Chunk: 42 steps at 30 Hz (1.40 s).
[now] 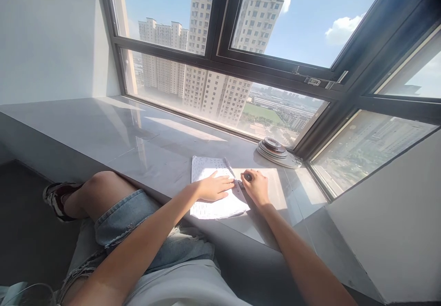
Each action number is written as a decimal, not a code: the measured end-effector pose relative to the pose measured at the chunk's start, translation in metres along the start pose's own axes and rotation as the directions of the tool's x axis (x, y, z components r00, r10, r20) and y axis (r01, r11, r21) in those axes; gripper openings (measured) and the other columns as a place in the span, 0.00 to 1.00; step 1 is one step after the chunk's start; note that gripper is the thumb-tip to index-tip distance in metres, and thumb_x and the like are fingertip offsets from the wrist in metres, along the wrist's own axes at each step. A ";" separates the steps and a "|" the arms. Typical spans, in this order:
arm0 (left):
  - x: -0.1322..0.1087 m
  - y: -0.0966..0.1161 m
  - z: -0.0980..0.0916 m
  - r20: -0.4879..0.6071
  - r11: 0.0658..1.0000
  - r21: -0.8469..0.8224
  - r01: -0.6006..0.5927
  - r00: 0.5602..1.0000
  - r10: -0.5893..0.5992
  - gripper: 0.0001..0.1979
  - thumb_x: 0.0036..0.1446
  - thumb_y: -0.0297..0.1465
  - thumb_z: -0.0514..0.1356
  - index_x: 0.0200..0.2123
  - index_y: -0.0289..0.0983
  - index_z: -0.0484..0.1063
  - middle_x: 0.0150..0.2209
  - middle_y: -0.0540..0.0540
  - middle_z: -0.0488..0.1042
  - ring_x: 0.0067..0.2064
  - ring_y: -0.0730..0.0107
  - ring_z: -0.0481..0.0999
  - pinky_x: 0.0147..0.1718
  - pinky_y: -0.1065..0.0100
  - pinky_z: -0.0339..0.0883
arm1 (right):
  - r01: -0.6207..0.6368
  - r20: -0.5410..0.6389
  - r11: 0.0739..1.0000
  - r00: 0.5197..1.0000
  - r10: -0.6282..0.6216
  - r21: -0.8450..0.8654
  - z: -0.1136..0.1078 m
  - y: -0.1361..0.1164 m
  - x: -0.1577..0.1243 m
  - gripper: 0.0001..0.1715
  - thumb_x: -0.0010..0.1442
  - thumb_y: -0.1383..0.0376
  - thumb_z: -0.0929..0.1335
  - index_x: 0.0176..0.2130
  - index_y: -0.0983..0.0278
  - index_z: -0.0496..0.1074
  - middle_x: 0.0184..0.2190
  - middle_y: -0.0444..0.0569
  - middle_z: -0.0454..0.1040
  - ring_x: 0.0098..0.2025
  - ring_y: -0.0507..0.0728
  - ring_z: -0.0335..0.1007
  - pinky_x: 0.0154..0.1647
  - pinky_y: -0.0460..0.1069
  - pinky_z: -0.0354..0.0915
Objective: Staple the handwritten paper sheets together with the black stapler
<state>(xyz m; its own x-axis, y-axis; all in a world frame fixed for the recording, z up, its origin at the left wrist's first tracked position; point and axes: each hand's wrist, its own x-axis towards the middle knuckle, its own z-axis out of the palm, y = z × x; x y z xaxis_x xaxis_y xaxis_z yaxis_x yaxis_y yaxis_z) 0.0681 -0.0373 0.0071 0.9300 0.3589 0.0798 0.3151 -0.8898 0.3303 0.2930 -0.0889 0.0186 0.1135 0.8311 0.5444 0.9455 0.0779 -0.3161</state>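
Observation:
A stack of white sheets [210, 209] with rows of dark printed or written marks lies on the window ledge near its front edge. My left hand [215, 187] rests flat on the sheets with its fingers stretched towards their right side. A thin pale strip [228, 166], perhaps a ruler or a page edge, runs along that side close to my fingertips. At the right edge of the sheets my right hand [257, 186] is closed around a small black object [248, 177] with a rounded end. Its exact kind is hidden by my fingers.
A stack of round plate-like discs [275, 152] stands in the ledge's back right corner, against the dark window frame [220, 69]. The tiled ledge [144, 159] stretches left, with sunlit patches. My bent knee [110, 186] is beside its front edge.

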 end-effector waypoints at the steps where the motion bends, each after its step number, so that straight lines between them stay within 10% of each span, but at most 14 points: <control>1: 0.000 0.000 0.000 -0.001 1.000 -0.002 0.000 1.000 0.000 0.27 0.72 0.39 0.47 0.71 0.43 0.57 0.74 0.47 0.52 0.74 0.55 0.47 0.72 0.52 0.29 | -0.019 -0.023 1.000 1.000 0.020 0.011 -0.001 0.000 0.000 0.16 0.65 0.57 0.64 0.29 0.60 0.71 0.31 0.47 0.77 0.37 0.57 0.68 0.40 0.50 0.53; 7: -0.001 -0.001 -0.001 0.019 1.000 0.004 -0.002 1.000 0.002 0.26 0.72 0.39 0.46 0.70 0.44 0.60 0.74 0.46 0.51 0.75 0.57 0.46 0.72 0.49 0.31 | -0.058 -0.156 0.993 0.985 0.074 0.105 -0.008 0.000 0.000 0.20 0.68 0.55 0.61 0.27 0.60 0.66 0.28 0.48 0.74 0.34 0.58 0.66 0.38 0.50 0.55; 13: -0.002 0.004 -0.007 -0.065 0.993 0.060 -0.101 0.992 0.105 0.19 0.68 0.34 0.51 0.56 0.50 0.76 0.61 0.48 0.72 0.66 0.59 0.64 0.69 0.54 0.49 | 0.098 -0.107 0.984 0.991 -0.083 0.146 -0.012 -0.020 -0.007 0.21 0.70 0.54 0.61 0.28 0.60 0.66 0.28 0.48 0.72 0.34 0.57 0.65 0.41 0.51 0.58; 21: -0.003 -0.004 -0.011 -0.238 0.994 0.084 0.067 0.970 -0.046 0.14 0.57 0.24 0.54 0.34 0.42 0.80 0.35 0.48 0.80 0.40 0.62 0.76 0.40 0.64 0.66 | 0.194 -0.036 0.963 0.981 -0.191 0.189 -0.014 -0.031 -0.013 0.22 0.72 0.52 0.60 0.30 0.59 0.65 0.29 0.47 0.70 0.34 0.57 0.64 0.42 0.52 0.60; 23: -0.005 -0.009 -0.016 -0.364 0.953 0.047 0.299 0.894 -0.262 0.15 0.58 0.22 0.51 0.33 0.40 0.78 0.33 0.45 0.78 0.38 0.61 0.75 0.38 0.63 0.65 | 0.170 -0.045 0.961 0.985 -0.164 0.218 -0.014 -0.029 -0.012 0.21 0.71 0.51 0.60 0.30 0.59 0.65 0.29 0.47 0.69 0.34 0.57 0.63 0.41 0.52 0.60; 27: -0.010 -0.019 -0.022 -0.578 0.681 -0.109 0.724 0.511 -0.636 0.19 0.61 0.22 0.48 0.44 0.37 0.77 0.42 0.36 0.76 0.47 0.51 0.73 0.43 0.56 0.65 | 0.169 -0.096 0.944 0.984 -0.148 0.282 -0.015 -0.028 -0.012 0.18 0.70 0.52 0.62 0.32 0.59 0.64 0.29 0.46 0.67 0.34 0.57 0.62 0.40 0.51 0.60; 29: -0.011 -0.024 -0.018 -0.566 0.563 -0.119 0.818 0.410 -0.715 0.18 0.62 0.25 0.51 0.50 0.36 0.76 0.49 0.31 0.73 0.53 0.45 0.70 0.49 0.50 0.64 | 0.174 -0.101 0.935 0.984 -0.149 0.309 -0.015 -0.029 -0.013 0.16 0.69 0.53 0.63 0.33 0.59 0.63 0.30 0.46 0.67 0.35 0.57 0.62 0.40 0.51 0.61; 35: -0.005 -0.033 -0.003 -0.464 0.559 -0.033 0.828 0.483 -0.743 0.19 0.65 0.30 0.52 0.56 0.40 0.74 0.54 0.32 0.70 0.56 0.45 0.67 0.57 0.42 0.57 | 0.307 -0.039 0.892 0.949 -0.312 0.332 -0.013 -0.029 -0.016 0.07 0.64 0.60 0.65 0.36 0.60 0.63 0.32 0.47 0.65 0.36 0.58 0.61 0.44 0.54 0.60; 42: -0.002 -0.032 -0.002 -0.488 0.577 -0.004 0.817 0.502 -0.714 0.18 0.65 0.30 0.55 0.55 0.41 0.76 0.56 0.37 0.71 0.56 0.48 0.67 0.55 0.49 0.61 | 0.582 0.123 0.716 0.737 -0.665 0.385 -0.009 -0.033 -0.022 0.08 0.59 0.65 0.68 0.37 0.60 0.62 0.34 0.47 0.65 0.38 0.59 0.59 0.50 0.59 0.59</control>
<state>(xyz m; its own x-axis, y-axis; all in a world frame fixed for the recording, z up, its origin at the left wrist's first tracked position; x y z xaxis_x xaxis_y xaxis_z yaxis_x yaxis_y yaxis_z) 0.0557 -0.0089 -0.0018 0.1497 0.9531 0.2631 0.9406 -0.2193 0.2592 0.2620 -0.1143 0.0241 -0.5824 0.6282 0.5158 0.6260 0.7515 -0.2084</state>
